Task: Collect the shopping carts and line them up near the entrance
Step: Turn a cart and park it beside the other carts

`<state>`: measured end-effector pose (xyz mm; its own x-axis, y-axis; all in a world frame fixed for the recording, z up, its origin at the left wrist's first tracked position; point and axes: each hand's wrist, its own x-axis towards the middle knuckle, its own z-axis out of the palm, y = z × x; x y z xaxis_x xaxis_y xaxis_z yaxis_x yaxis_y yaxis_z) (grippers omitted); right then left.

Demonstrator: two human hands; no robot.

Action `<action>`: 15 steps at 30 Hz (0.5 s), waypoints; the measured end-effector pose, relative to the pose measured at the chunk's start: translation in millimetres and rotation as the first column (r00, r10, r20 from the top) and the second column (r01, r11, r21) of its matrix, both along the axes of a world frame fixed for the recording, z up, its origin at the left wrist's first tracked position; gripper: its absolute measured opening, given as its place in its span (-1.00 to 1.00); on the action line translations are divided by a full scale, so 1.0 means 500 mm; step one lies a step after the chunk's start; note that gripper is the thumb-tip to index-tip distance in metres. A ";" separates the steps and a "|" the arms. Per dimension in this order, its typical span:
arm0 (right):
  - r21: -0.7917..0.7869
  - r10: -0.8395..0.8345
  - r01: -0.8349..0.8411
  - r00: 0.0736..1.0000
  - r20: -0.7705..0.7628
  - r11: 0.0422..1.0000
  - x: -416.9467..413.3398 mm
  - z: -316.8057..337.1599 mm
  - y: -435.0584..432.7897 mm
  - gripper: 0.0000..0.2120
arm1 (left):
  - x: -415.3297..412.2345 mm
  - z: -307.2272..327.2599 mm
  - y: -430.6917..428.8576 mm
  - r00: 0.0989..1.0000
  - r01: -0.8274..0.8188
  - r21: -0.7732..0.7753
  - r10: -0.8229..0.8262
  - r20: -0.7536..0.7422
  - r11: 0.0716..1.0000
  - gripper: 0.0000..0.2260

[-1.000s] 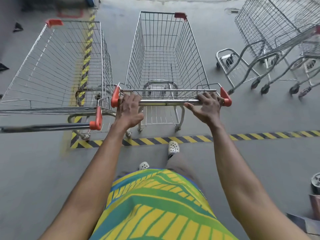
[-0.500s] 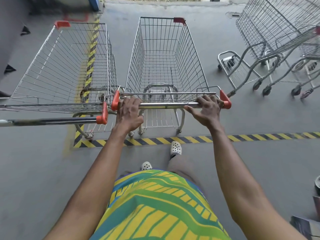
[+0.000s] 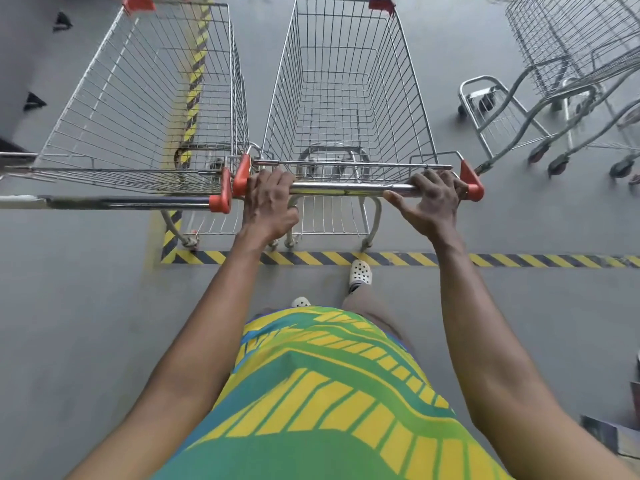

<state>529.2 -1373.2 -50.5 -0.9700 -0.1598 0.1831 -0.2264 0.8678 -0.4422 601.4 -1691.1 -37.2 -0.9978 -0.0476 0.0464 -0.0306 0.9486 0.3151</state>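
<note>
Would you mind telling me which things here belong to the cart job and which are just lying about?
Job: middle cart, gripped by left hand and right hand; parked cart beside it; nested carts.
Lying about: striped floor tape; black scraps.

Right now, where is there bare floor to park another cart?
Bare floor lies between the pushed cart and the nested carts at right, and on the near side of the striped line. Crowded: the pushed cart and the left cart stand with handle ends almost touching.

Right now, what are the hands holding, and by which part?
The middle silver wire shopping cart, by its steel handlebar with orange end caps: left hand at its left end, right hand at its right.
</note>
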 end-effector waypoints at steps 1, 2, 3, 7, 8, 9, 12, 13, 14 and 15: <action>-0.003 0.000 0.000 1.000 -0.001 1.000 0.002 -0.002 0.000 -0.38 | 0.004 -0.001 0.000 1.000 -0.001 -0.012 0.001 -0.013 1.000 -0.57; -0.006 0.001 -0.001 1.000 -0.004 1.000 0.005 -0.002 0.000 -0.36 | 0.008 -0.002 -0.001 1.000 -0.003 -0.022 0.002 -0.022 1.000 -0.57; -0.010 0.002 -0.002 1.000 -0.006 1.000 0.008 -0.002 0.000 -0.34 | 0.012 -0.004 0.000 1.000 -0.003 -0.028 0.002 -0.025 1.000 -0.57; -0.016 0.001 -0.002 0.999 -0.041 1.000 0.022 0.000 -0.005 -0.31 | 0.024 -0.009 -0.003 1.000 -0.004 -0.043 0.003 -0.022 0.999 -0.56; -0.022 -0.002 0.001 0.999 -0.040 1.000 0.024 0.000 -0.006 -0.33 | 0.027 -0.009 -0.003 1.000 -0.007 -0.050 0.006 -0.023 0.999 -0.57; -0.025 -0.002 0.001 0.999 -0.038 1.000 0.027 -0.001 -0.006 -0.33 | 0.030 -0.010 -0.003 1.000 -0.010 -0.056 0.009 -0.024 0.998 -0.59; -0.022 -0.008 0.006 0.998 -0.063 1.000 0.031 -0.005 -0.007 -0.34 | 0.037 -0.007 -0.003 0.999 -0.015 -0.050 0.013 -0.037 0.999 -0.63; -0.024 -0.009 0.008 0.998 -0.069 1.000 0.032 -0.006 -0.008 -0.34 | 0.039 -0.006 -0.003 0.999 -0.017 -0.049 0.015 -0.041 0.999 -0.64; -0.021 -0.011 0.010 0.997 -0.072 1.000 0.033 -0.007 -0.009 -0.33 | 0.040 -0.005 -0.003 0.999 -0.021 -0.050 0.018 -0.046 0.999 -0.66; -0.017 -0.014 0.013 0.997 -0.077 1.000 0.035 -0.009 -0.010 -0.33 | 0.041 -0.005 -0.003 0.998 -0.025 -0.052 0.022 -0.050 0.998 -0.66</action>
<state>546.8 -1378.1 -55.1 -0.9550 -0.1430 0.2600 -0.2486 0.8639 -0.4380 621.8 -1692.6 -39.5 -0.9928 -0.0671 0.0991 -0.0384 0.9631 0.2665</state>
